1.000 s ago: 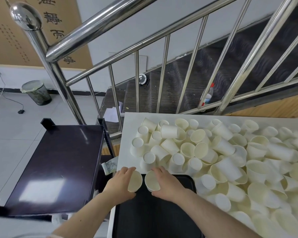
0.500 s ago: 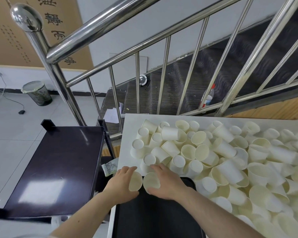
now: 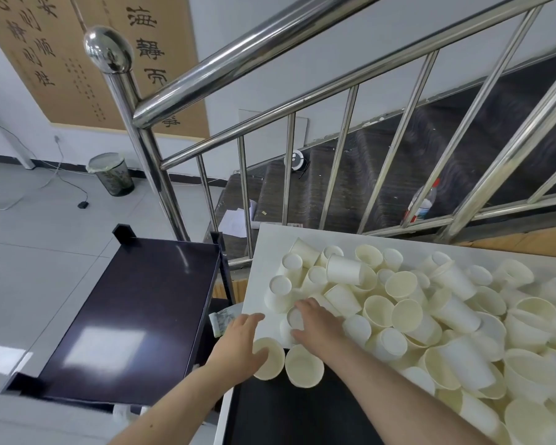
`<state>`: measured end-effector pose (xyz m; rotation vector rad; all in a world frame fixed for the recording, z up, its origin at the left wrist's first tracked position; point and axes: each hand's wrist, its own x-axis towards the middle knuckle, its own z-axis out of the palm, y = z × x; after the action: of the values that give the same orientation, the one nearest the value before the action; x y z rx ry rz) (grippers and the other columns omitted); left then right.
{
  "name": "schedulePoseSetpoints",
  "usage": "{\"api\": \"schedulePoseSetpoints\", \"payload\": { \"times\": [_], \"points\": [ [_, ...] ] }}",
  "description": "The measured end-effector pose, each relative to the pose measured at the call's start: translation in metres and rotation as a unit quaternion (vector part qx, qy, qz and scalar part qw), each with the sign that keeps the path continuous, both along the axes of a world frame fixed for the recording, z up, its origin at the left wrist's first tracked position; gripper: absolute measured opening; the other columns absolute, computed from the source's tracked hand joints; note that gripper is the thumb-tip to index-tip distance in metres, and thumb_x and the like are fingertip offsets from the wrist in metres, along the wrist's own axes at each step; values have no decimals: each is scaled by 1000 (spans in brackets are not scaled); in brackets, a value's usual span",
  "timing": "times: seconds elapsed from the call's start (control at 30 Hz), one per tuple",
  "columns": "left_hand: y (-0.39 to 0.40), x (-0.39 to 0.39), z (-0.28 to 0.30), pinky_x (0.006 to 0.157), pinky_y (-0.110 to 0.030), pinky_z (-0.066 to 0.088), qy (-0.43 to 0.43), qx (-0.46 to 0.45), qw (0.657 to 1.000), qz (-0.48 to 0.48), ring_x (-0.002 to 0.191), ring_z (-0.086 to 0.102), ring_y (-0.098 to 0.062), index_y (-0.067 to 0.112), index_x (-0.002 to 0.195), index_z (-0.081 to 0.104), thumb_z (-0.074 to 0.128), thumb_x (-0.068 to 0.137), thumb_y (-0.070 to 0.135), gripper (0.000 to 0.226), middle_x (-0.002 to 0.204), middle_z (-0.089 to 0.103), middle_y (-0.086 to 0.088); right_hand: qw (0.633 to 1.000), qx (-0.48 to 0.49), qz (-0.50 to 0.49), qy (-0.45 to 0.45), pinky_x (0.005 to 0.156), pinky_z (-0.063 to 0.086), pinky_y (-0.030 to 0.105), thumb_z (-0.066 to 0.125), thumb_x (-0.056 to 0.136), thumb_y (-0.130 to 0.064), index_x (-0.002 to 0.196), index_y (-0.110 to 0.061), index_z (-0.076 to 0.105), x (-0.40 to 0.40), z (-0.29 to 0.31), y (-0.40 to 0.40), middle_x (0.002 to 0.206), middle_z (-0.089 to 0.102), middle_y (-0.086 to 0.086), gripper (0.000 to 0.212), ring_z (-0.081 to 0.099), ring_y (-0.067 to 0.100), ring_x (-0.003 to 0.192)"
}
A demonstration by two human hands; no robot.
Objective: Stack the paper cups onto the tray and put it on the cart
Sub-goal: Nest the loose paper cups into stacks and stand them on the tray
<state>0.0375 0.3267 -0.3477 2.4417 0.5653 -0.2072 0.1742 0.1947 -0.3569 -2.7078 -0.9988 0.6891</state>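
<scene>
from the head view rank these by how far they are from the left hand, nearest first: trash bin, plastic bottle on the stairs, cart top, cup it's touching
1. The cup, right under the left hand, at the tray's near corner.
2. The cart top, just to that hand's left.
3. The trash bin, far left on the floor.
4. The plastic bottle, far right behind the railing.

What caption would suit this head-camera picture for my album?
Left hand holds one paper cup beside another over a black tray; right hand reaches into the pile.
</scene>
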Motion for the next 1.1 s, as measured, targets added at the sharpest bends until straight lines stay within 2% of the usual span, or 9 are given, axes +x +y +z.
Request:
{"api": "schedulePoseSetpoints", "payload": {
  "times": [0.2,0.33,0.43,0.57,0.67,0.73,0.8,0.97,1.1],
  "points": [
    [-3,6,-1,100,-27,41,-29,-36,998,30,131,36,-12,27,144,25,65,83,39,74,145,33,7,979,167,-112,40,97,45,33,61,89,-39,137,-24,45,2,10,-15,134,47,-10,54,52,16,118],
    [-10,15,4,103,-29,39,-88,-98,989,64,127,40,-9,27,145,24,76,72,45,92,140,35,9,887,323,-258,206,74,54,33,64,88,-33,117,-23,62,3,24,-27,108,63,-8,31,62,17,83],
    [-17,21,9,98,-28,45,-128,-138,980,56,119,45,-2,32,144,24,79,70,43,92,137,36,17,813,368,-311,327,58,45,26,60,93,-22,102,-23,67,0,33,-37,89,64,0,11,57,16,68],
    [-27,27,16,83,-19,48,-159,-156,974,38,109,48,7,36,137,31,77,73,36,79,130,42,20,782,371,-329,378,58,44,27,58,94,-26,111,-13,67,-2,30,-52,89,63,4,23,59,16,67],
    [-29,30,18,89,-27,47,-179,-135,974,39,110,47,1,36,133,33,76,70,36,76,125,43,21,828,361,-338,265,63,44,24,59,94,-31,101,-17,69,5,24,-64,95,65,-3,19,60,15,78],
    [-28,30,18,92,-30,45,-191,-110,975,25,111,42,-2,37,133,34,75,70,34,75,120,43,21,908,273,-302,97,79,46,23,62,92,-34,112,-20,64,13,16,-76,110,62,-6,25,59,13,95],
    [-27,30,19,94,-30,42,-195,-89,977,12,111,36,-3,38,137,33,73,72,33,76,119,42,19,958,160,-238,-5,92,45,26,59,92,-35,130,-22,54,20,9,-89,127,52,-7,41,51,13,115],
    [-26,29,21,94,-21,26,-202,-32,979,14,110,26,-2,34,143,30,72,74,32,81,120,38,18,989,8,-135,-54,100,41,29,56,93,-38,145,-25,36,27,3,-96,144,36,-6,58,32,16,134],
    [-22,28,19,97,-24,29,-181,-1,983,21,114,26,-7,30,145,28,72,74,32,83,126,40,13,991,6,-96,-91,103,38,30,53,94,-36,143,-25,38,30,1,-85,143,37,-6,52,33,16,131]
  ]
}}
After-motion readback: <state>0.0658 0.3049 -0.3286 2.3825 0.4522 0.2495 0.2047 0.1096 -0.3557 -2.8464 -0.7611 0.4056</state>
